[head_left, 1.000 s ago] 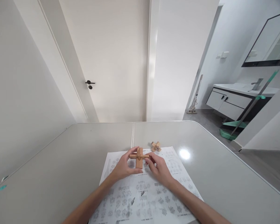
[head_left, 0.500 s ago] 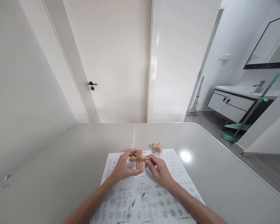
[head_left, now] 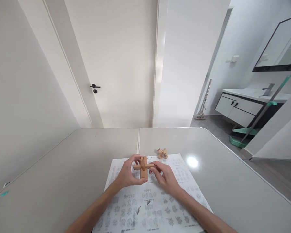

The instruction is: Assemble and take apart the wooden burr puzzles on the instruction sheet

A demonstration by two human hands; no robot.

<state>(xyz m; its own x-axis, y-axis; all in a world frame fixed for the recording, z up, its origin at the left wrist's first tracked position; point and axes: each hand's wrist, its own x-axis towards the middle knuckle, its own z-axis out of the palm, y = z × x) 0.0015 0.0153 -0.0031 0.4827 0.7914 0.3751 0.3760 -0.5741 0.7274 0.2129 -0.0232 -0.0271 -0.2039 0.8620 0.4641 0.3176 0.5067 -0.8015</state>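
Between my two hands is a wooden interlocking puzzle (head_left: 144,173), a flat upright block crossed by a thin bar. My left hand (head_left: 129,173) grips the block by its top and bottom ends, fingers above and thumb below. The right end of the crossbar is pinched in the fingers of my right hand (head_left: 165,176). Under both hands lies a printed instruction sheet (head_left: 145,207) with rows of small diagrams. Just beyond my right hand, a second wooden puzzle (head_left: 162,153), cross-shaped, rests at the sheet's far edge.
The grey table (head_left: 70,178) has a seam down its far middle. Behind it stands a white door (head_left: 118,64) with a black handle (head_left: 95,86). To the right are a washbasin cabinet (head_left: 240,108), a mop (head_left: 203,103) and a green dustpan (head_left: 239,141).
The held puzzle has tilted slightly and shifted a little left and down in my hands. Both hands keep their grips, and the second puzzle stays on the sheet's edge.
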